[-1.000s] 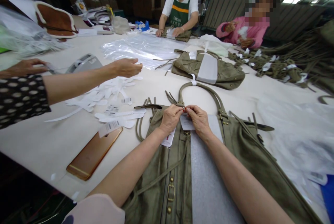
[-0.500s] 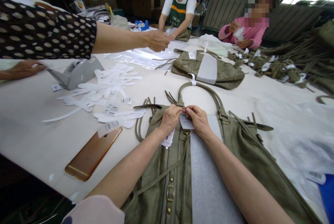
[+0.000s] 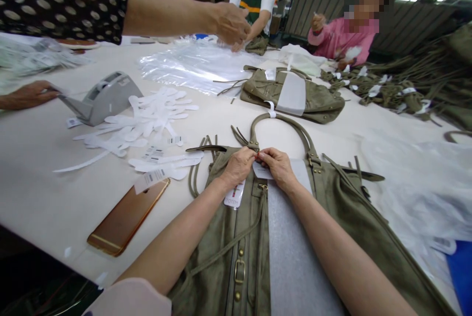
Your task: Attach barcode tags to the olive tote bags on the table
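An olive-green handbag (image 3: 342, 217) lies flat on the table in front of me, a strip of grey foam sheet (image 3: 291, 247) laid down its middle. My left hand (image 3: 238, 164) and my right hand (image 3: 277, 167) meet at the bag's top edge, just under the looped handle (image 3: 300, 131). Both pinch at the same small spot beside a metal fitting. A white paper tag (image 3: 262, 171) lies under my right fingers. Another tag (image 3: 233, 195) with printing hangs below my left hand.
A rose-gold phone (image 3: 127, 217) lies at the left, near white barcode labels (image 3: 151, 124) and a grey tape dispenser (image 3: 103, 97). A second olive bag (image 3: 291, 95) sits beyond. A neighbour's arm (image 3: 165, 11) stretches over the table. Two seated people work at the far side.
My hands have stayed at the bag's top edge. The neighbour's arm in the dotted sleeve has swung up and across toward the far side of the table.
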The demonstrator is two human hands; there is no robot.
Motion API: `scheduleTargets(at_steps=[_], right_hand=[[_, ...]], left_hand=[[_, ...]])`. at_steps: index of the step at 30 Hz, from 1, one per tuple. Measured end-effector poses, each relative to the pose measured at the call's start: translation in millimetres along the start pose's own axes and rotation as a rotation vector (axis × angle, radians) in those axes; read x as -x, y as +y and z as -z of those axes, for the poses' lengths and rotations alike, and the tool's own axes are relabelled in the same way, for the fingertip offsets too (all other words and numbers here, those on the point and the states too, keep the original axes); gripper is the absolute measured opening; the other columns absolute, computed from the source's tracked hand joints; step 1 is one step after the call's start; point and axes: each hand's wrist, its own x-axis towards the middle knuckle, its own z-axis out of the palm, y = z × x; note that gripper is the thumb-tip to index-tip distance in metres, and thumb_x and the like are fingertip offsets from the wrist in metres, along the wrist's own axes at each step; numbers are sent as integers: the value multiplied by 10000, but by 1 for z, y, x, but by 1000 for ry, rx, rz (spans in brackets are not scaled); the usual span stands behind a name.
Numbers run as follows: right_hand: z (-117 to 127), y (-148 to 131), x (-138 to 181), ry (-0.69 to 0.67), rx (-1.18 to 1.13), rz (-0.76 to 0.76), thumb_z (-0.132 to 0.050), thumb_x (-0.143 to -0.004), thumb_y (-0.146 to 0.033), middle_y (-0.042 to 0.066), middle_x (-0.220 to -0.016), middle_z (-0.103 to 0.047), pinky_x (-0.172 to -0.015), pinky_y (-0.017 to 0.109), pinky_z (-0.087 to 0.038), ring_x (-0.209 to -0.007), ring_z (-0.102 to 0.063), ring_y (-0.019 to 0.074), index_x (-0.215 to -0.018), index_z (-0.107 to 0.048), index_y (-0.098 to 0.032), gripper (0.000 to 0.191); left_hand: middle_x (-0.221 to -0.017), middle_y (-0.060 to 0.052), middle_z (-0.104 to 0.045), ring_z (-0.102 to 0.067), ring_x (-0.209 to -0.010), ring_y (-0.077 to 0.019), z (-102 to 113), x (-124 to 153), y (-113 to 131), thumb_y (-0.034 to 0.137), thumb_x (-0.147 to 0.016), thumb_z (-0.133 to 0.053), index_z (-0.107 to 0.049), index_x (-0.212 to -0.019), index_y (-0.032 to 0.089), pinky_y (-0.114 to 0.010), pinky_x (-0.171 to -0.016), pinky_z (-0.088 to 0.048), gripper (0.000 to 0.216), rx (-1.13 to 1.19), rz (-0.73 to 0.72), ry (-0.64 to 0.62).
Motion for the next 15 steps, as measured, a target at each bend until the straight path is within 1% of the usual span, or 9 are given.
scheduleTargets(at_steps=[8, 11, 15], right_hand=[[-2, 0, 2, 14, 47, -2, -603, -609, -372, -21, -573, -558, -522, 237, -354, -517, -442, 90, -635, -577, -155, 221], [-3, 0, 2, 21, 74, 6, -586, -603, -363, -25, -553, -545, -517, 237, -349, -512, -438, 91, -604, -560, -160, 204], [-5, 1, -1, 25, 43, -21, -570, -587, -363, -30, -518, -524, -503, 235, -335, -494, -424, 88, -577, -543, -162, 203]], left_hand=[[-804, -55, -570, -551, -784, -162, -4, 2, 3, 125, -831, -418, -590, -794, 132, -269, -737, -430, 175, -126, 20, 7], [-793, -50, -571, -548, -778, -157, -6, 3, 2, 139, -836, -407, -586, -782, 140, -262, -726, -426, 187, -126, 6, 11], [-746, -37, -559, -537, -734, -149, -7, 1, -1, 130, -819, -427, -591, -751, 137, -258, -701, -419, 178, -65, 9, 37]])
